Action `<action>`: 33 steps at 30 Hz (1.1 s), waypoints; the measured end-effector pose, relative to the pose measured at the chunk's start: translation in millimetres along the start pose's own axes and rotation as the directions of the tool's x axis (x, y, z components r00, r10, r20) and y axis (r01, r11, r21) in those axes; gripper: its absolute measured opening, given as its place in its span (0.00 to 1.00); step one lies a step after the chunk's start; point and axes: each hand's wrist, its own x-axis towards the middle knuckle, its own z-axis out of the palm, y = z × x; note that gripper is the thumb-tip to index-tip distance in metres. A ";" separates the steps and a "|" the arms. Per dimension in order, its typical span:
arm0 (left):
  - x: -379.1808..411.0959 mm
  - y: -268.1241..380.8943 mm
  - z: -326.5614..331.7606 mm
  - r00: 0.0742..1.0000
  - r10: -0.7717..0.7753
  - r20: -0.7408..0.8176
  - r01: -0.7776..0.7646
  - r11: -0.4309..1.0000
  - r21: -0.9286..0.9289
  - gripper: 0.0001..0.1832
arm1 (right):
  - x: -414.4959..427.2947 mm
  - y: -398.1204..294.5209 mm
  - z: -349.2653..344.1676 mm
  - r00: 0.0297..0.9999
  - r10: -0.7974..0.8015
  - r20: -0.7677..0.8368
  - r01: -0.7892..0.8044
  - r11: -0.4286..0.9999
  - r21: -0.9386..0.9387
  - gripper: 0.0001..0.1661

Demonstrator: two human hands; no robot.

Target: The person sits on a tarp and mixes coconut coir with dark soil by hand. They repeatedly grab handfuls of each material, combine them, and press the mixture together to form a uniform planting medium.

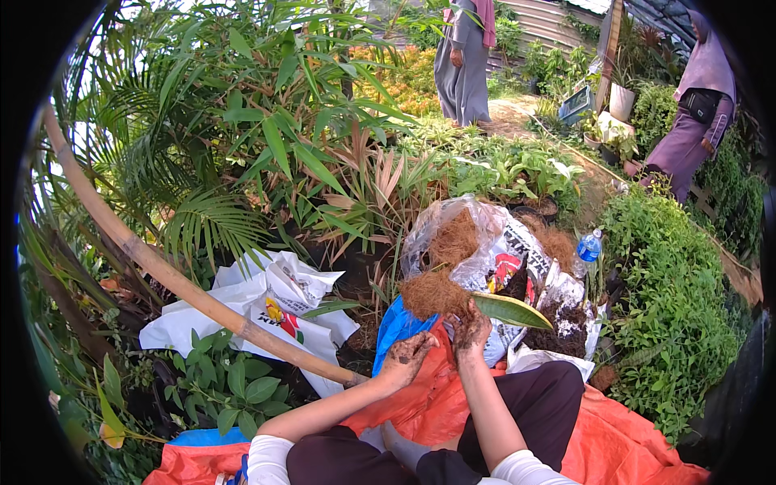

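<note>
My right hand [470, 330], smeared with soil, is closed around the base of a snake plant leaf [512, 310] whose tip points right. A clump of brown coconut fibre [435, 294] lies against that hand, on its upper left. To the left, my left hand [407, 357] is raised with curled fingers, also dirty; whether it pinches anything is too small to tell. Beyond both hands, a clear plastic bag [418, 233] holds more fibre. An open white sack [591, 357] with dark soil [561, 327] stands right of the leaf.
An orange tarpaulin [624, 430] lies under me. A bamboo pole [182, 285] slants across the left, over printed white sacks [303, 285]. A water bottle [588, 247] stands near the soil sack. Dense plants flank both sides. One person [464, 66] stands ahead; another [697, 115] is at upper right.
</note>
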 end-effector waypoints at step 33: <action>68.0 -39.7 -91.0 0.925 -0.176 0.336 0.251 0.948 -0.194 0.13 | -21.1 -26.0 11.4 0.916 0.175 0.361 -0.041 0.936 -0.350 0.05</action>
